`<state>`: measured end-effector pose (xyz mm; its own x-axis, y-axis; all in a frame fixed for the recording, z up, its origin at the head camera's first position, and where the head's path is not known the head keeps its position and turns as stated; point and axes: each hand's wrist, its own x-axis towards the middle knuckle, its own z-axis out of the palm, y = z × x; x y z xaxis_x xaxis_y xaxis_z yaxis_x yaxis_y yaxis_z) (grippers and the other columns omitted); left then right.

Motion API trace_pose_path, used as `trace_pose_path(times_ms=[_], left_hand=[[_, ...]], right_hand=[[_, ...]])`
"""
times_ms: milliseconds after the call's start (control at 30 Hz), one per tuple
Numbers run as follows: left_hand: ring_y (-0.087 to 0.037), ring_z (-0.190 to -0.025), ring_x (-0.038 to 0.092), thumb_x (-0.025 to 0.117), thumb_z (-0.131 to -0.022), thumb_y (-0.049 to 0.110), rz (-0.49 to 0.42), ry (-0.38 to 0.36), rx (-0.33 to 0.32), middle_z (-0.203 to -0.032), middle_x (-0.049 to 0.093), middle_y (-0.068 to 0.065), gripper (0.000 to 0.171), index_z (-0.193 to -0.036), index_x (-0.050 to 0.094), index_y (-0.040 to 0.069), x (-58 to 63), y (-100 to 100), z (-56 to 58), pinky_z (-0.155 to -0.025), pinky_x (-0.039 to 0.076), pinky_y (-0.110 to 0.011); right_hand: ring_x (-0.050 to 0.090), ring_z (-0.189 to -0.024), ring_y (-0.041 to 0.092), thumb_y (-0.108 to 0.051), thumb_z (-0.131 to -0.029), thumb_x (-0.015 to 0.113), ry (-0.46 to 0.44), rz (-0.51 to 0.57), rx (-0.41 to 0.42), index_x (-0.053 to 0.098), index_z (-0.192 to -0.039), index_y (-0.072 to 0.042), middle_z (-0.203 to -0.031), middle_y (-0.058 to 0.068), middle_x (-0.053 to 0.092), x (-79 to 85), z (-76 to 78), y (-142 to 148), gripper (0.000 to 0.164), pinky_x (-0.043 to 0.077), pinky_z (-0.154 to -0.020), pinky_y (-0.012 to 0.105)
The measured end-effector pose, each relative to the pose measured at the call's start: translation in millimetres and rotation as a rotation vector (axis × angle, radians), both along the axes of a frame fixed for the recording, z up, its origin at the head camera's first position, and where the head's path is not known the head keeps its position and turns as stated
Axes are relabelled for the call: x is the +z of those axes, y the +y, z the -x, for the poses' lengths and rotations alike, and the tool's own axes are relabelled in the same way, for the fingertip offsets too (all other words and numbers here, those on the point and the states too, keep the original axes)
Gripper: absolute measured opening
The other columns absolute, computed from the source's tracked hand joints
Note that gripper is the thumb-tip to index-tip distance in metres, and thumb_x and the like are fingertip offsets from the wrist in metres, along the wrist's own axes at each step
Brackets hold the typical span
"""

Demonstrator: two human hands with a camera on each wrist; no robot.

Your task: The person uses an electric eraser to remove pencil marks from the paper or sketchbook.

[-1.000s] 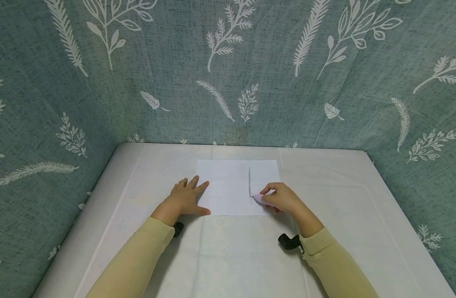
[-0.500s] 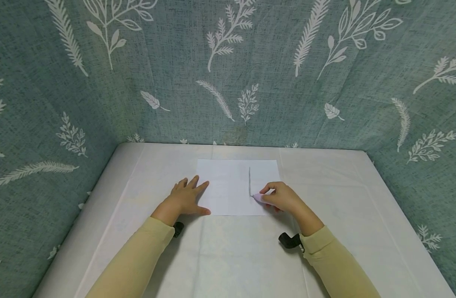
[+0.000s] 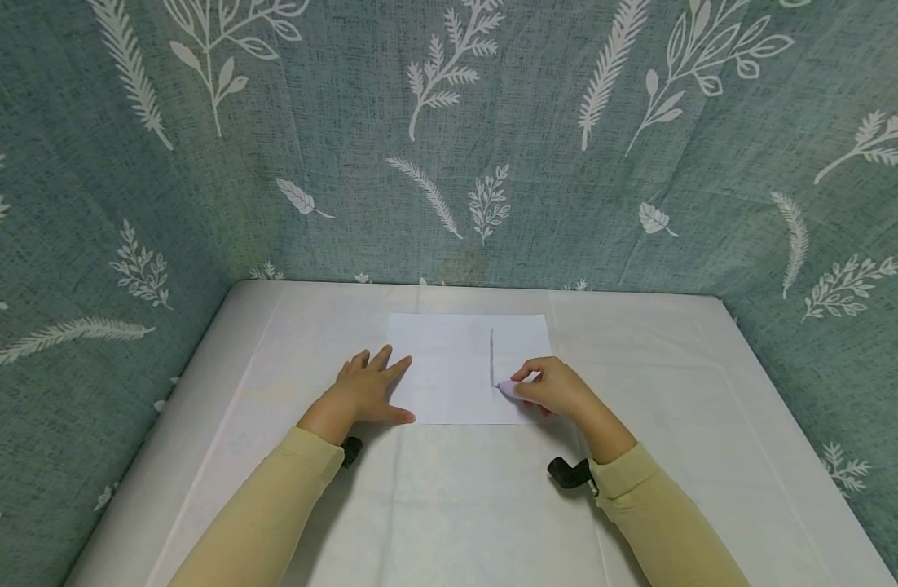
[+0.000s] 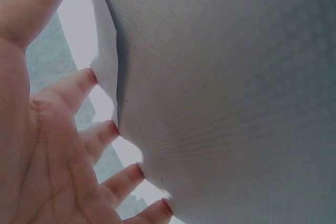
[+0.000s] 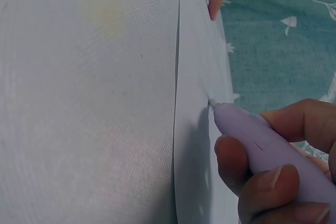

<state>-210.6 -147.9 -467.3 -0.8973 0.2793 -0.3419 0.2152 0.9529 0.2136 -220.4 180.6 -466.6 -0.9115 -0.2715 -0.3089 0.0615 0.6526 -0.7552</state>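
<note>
A white sheet of paper (image 3: 449, 359) lies on the white-covered table. One straight dark line (image 3: 491, 357) runs down its right half. My right hand (image 3: 555, 387) pinches a thick lilac pen (image 5: 268, 150), its tip touching the paper by the lower end of that line. Fingers curl round the barrel in the right wrist view. My left hand (image 3: 366, 394) rests with spread, straight fingers over the sheet's left edge; its fingertips (image 4: 110, 128) press there in the left wrist view. The pen's back end is hidden by the right hand.
The table (image 3: 478, 514) wears a white cloth with faint creases. Green-blue fabric (image 3: 346, 204) with white leaf prints stands behind it and along both sides. A black wrist device (image 3: 569, 474) sits at the right sleeve, another black device (image 3: 351, 451) at the left.
</note>
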Motion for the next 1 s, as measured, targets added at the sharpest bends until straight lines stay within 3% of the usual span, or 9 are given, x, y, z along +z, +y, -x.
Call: trace_pose_path(times_ms=[167, 400, 1000], left_hand=[[-0.054, -0.147, 0.012, 0.077, -0.077, 0.064, -0.008, 0.002, 0.005, -0.165, 0.013, -0.021, 0.105, -0.160, 0.029, 0.022, -1.1, -0.5, 0.1, -0.115, 0.014, -0.067], [-0.053, -0.147, 0.011, 0.077, -0.077, 0.064, -0.019, 0.005, 0.004, -0.165, 0.013, -0.021, 0.105, -0.160, 0.029, 0.021, -3.0, -1.7, 0.8, -0.115, 0.014, -0.067], [-0.053, -0.147, 0.010, 0.077, -0.077, 0.064, -0.016, -0.003, 0.005, -0.166, 0.012, -0.020, 0.105, -0.160, 0.028, 0.022, -2.1, -0.8, 0.9, -0.115, 0.014, -0.067]], right_hand=[[0.045, -0.042, 0.013, -0.017, -0.091, 0.068, 0.008, -0.002, 0.022, 0.075, -0.104, -0.010, -0.067, 0.005, 0.068, 1.9, -0.5, -0.8, 0.016, 0.036, -0.042, 0.026], [0.046, -0.042, 0.013, -0.017, -0.091, 0.068, 0.008, -0.019, -0.026, 0.075, -0.105, -0.012, -0.067, 0.005, 0.068, 2.3, -0.7, -2.1, 0.016, 0.037, -0.043, 0.026], [0.045, -0.042, 0.014, -0.017, -0.091, 0.068, 0.014, -0.012, 0.000, 0.075, -0.106, -0.011, -0.068, 0.005, 0.068, 2.6, -0.5, -2.1, 0.018, 0.037, -0.044, 0.027]])
